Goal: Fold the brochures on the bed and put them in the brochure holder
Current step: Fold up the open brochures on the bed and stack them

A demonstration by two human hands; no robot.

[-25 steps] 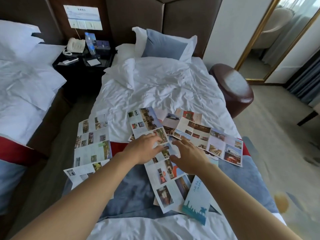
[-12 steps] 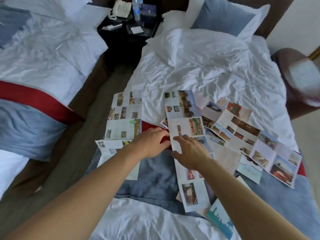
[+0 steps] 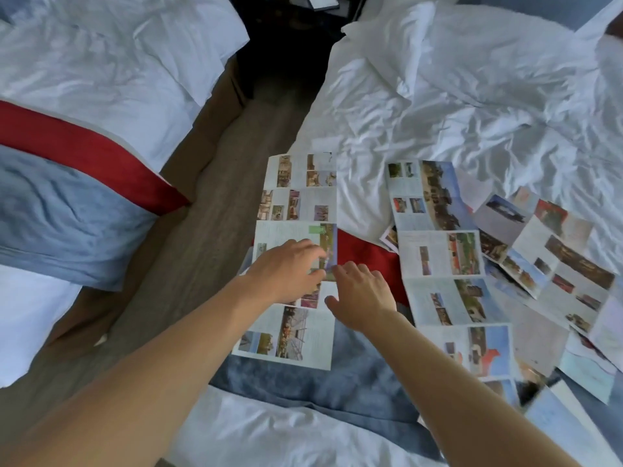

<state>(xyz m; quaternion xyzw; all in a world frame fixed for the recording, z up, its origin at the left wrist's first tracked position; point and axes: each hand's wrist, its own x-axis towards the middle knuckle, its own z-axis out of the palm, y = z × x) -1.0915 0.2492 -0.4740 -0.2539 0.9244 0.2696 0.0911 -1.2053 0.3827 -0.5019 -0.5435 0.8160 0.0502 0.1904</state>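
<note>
Several unfolded photo brochures lie across the foot of the bed [image 3: 438, 106]. The left brochure [image 3: 298, 190] runs along the bed's left edge, opened into a long strip of panels. My left hand [image 3: 286, 269] rests flat on its middle panels, fingers spread. My right hand [image 3: 362, 293] hovers at that brochure's right edge, fingers apart, holding nothing. A second long brochure [image 3: 438, 251] lies to the right, and a third [image 3: 553, 251] slants across the far right over other sheets. No brochure holder is in view.
A blue and red bed runner [image 3: 364, 246] lies under the brochures. A gap of wooden floor [image 3: 202, 237] separates this bed from a second bed [image 3: 84, 79] on the left. A dark nightstand [image 3: 286, 38] stands at the top between them.
Both hands have shifted left, off the middle brochure and onto the left one. The view has tilted down and left, so the headboard and pillows have left the frame.
</note>
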